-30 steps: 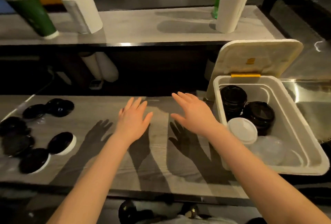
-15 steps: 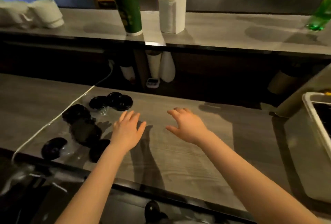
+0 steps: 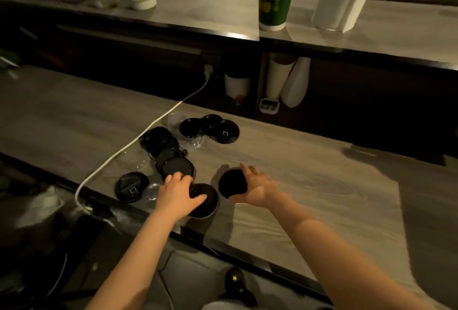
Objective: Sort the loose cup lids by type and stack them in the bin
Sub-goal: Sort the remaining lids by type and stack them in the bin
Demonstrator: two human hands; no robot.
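Counter: the view has swung left, so the bin, at my right a second ago, is out of frame; loose lids lie scattered beside the cable. Hands, empty and spread half a second ago: left hand now curls over a black lid at the near edge, right hand pinches a second lid by its rim, tilted up, so I judge sorting begun. The clear lids barely show; I cannot count them.
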